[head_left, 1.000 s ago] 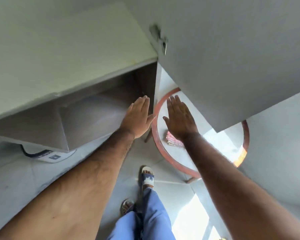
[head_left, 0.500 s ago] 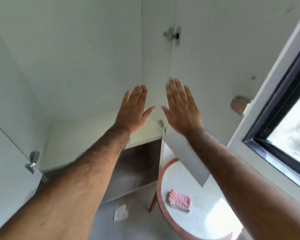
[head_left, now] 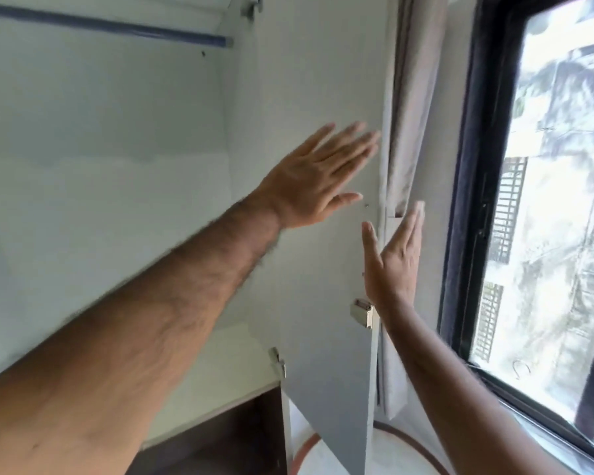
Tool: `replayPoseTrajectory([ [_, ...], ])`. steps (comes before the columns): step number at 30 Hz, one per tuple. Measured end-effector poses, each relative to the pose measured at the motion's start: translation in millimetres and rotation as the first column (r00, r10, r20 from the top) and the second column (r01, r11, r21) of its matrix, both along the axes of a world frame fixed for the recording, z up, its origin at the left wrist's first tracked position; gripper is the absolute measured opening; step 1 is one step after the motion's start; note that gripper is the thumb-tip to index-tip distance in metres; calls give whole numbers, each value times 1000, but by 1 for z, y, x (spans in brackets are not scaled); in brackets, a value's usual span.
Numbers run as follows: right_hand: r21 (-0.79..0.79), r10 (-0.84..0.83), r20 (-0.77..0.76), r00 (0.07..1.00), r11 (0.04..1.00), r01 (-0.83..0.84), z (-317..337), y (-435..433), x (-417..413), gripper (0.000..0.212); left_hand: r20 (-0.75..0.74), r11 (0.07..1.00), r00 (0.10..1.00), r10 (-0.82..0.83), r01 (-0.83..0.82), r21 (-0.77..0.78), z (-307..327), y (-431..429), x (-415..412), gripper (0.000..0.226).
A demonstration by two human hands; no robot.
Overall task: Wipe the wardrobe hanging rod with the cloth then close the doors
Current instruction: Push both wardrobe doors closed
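Note:
The wardrobe stands open in front of me. Its blue-grey hanging rod [head_left: 103,25] runs across the top left of the white interior. The right door [head_left: 309,80] is swung open, its inner face toward me. My left hand [head_left: 318,176] is spread flat in front of that door, fingers apart, holding nothing. My right hand [head_left: 393,258] reaches to the door's outer edge near a metal latch [head_left: 362,311], palm open, fingers straight. No cloth is in view.
A window [head_left: 546,217] with a dark frame fills the right side, and a grey curtain [head_left: 407,114] hangs between it and the door. A round table's red rim [head_left: 304,452] shows at the bottom. A dark lower wardrobe compartment [head_left: 227,437] sits below the white shelf.
My view has swung up and to the right, from the floor and table to the rod and window. Both hands moved right toward the open right door. The pink cloth on the table left the view.

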State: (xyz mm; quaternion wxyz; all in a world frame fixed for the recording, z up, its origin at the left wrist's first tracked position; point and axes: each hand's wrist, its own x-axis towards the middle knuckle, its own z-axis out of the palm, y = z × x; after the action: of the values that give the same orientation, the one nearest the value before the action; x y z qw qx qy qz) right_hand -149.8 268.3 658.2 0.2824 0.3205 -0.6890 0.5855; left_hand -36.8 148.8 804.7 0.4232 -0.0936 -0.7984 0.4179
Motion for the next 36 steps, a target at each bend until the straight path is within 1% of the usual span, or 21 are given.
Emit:
replayPoseTrajectory([
  [1, 33, 90, 57, 994, 995, -92, -4, 1, -2, 97, 44, 997, 999, 11, -8, -76, 11, 12, -11, 67],
  [3, 90, 208, 122, 971, 971, -219, -11, 0, 0, 103, 101, 985, 991, 92, -76, -154, 25, 27, -28, 70],
  [5, 77, 263, 159, 952, 958, -278, -14, -3, 5, 109, 134, 965, 971, 199, -171, -199, 32, 31, -38, 73],
  [7, 59, 294, 163, 942, 950, -307, -17, -6, 8, 116, 133, 946, 957, 257, -220, -239, 34, 30, -40, 74],
  [9, 95, 274, 84, 958, 955, -281, -22, -5, 8, 121, 115, 944, 963, 245, -209, -254, 34, 27, -35, 74],
  [11, 131, 244, -65, 968, 963, -234, -28, -4, 8, 119, 95, 952, 974, 207, -178, -249, 33, 21, -23, 74],
  [13, 159, 233, -225, 946, 967, -201, -33, -7, 10, 114, 74, 961, 986, 150, -128, -246, 32, 12, -7, 72],
  [15, 187, 237, -353, 905, 966, -180, -34, -16, 18, 112, 57, 964, 992, 109, -92, -249, 33, -1, 14, 70],
  [17, 218, 279, -458, 844, 956, -197, -35, -33, 31, 111, 24, 965, 995, 100, -91, -247, 34, -17, 38, 68],
  [20, 270, 350, -602, 717, 935, -230, -34, -71, 56, 108, -63, 963, 987, 150, -160, -218, 35, -50, 77, 66],
  [21, 280, 360, -630, 688, 932, -231, -33, -85, 66, 107, -90, 960, 980, 175, -190, -206, 34, -63, 91, 65],
  [24, 279, 353, -679, 643, 935, -219, -33, -130, 94, 102, -136, 946, 959, 249, -271, -180, 29, -102, 129, 62],
  [27, 273, 346, -723, 598, 938, -213, -32, -179, 121, 94, -172, 910, 921, 348, -377, -176, 26, -148, 161, 60],
  [29, 299, 354, -738, 575, 935, -193, -31, -215, 139, 90, -191, 872, 880, 434, -464, -158, 24, -184, 180, 60],
  [33, 375, 349, -742, 573, 924, -77, -28, -281, 163, 83, -158, 806, 809, 566, -583, -99, 11, -251, 201, 64],
  [36, 385, 336, -738, 585, 922, -42, -29, -323, 167, 81, -161, 793, 795, 585, -602, -89, 6, -292, 200, 68],
])
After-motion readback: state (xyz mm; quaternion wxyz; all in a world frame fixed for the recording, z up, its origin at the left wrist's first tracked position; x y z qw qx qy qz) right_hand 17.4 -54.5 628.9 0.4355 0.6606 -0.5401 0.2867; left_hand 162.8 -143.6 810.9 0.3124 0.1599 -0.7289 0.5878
